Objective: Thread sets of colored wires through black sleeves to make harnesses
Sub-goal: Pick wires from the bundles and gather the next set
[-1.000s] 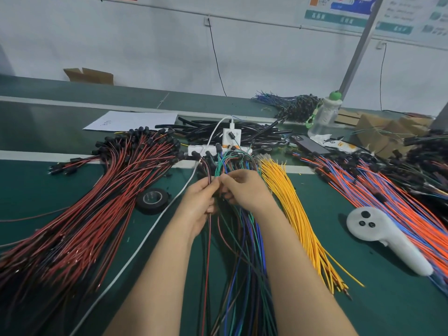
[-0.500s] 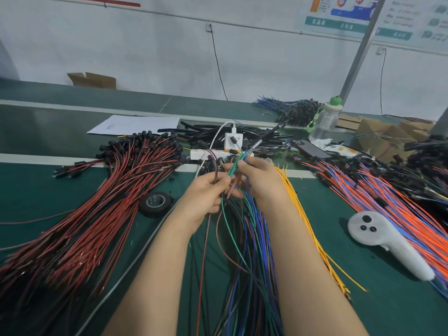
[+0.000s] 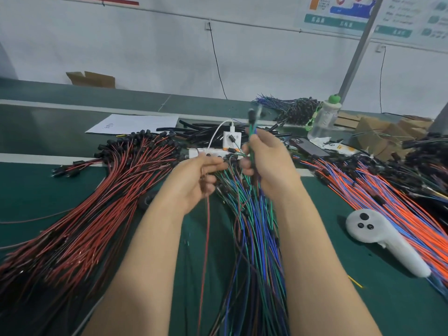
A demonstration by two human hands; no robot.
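Green bench mat (image 3: 363,299) is buried in wire, lol. Right hand (image 3: 269,163) grips a green-blue wire set (image 3: 252,128) nearly upright, tip up. Left hand (image 3: 194,183) pinches one red wire (image 3: 206,238) that hangs down toward the near edge. Black sleeves (image 3: 191,129) lie just beyond both hands, running left-right.

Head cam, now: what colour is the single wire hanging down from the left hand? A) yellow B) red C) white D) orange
B: one thin red wire drops straight down from the grip of the left hand, while the right hand holds green and blue wires raised.
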